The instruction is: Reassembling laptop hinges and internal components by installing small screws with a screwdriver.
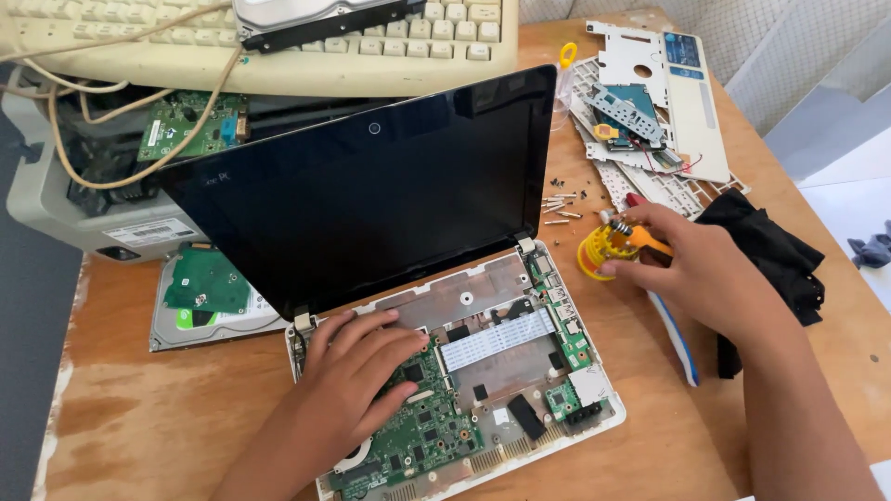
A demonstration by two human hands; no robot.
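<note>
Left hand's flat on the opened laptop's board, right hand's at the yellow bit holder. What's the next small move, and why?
Probably lift a bit from the yellow bit holder: the right hand already touches it, and the left hand steadies the exposed green board.

Your laptop has a black screen, white shell and green board; the bit holder looks yellow, the cloth black, the tabletop brown.

You have bright, even daylight from the upper right, washing out the floor there. The dark laptop screen carries a soft sheen but no hard glare. Shadows under your right hand are faint. Focus is sharp throughout, with slight wide-angle bending at the edges
</note>
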